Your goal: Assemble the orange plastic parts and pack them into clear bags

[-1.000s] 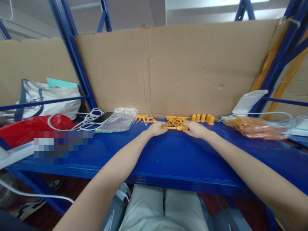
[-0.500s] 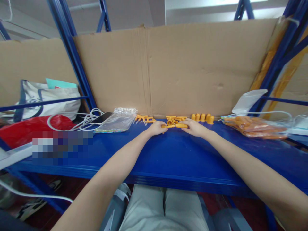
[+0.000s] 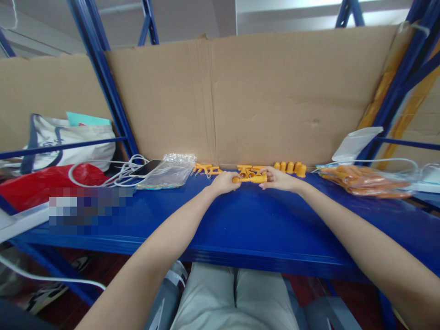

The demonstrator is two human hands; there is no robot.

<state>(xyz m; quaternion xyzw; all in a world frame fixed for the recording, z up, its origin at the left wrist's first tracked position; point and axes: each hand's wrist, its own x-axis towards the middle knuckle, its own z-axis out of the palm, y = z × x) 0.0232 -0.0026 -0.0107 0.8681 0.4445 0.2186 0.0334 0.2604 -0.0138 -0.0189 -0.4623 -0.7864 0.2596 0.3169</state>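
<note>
In front of the cardboard, a yellow-orange plastic part (image 3: 244, 180) with a ridged, screw-like shaft lies level between my hands. My left hand (image 3: 224, 183) is closed around its left end. At the other end, my right hand (image 3: 280, 179) pinches a smooth yellow-orange tube (image 3: 260, 179), which lines up with the ridged shaft and seems to meet it. Just behind are similar yellow-orange parts with round openings (image 3: 244, 171). Left of them lie yellow-orange branched pieces (image 3: 203, 168). Several yellow-orange caps (image 3: 290, 167) stand behind my right hand.
A cardboard sheet (image 3: 268, 101) closes off the back of the blue table (image 3: 240, 224). To the left are a clear plastic bag (image 3: 168, 176), a phone (image 3: 147, 168), white cables (image 3: 118, 173) and a red bag (image 3: 82, 175). On the right lies a bag of orange parts (image 3: 364, 181).
The smooth tube now sits closer to the left hand, covering more of the ridged shaft. My right hand has shifted slightly right, toward the tube's right end.
</note>
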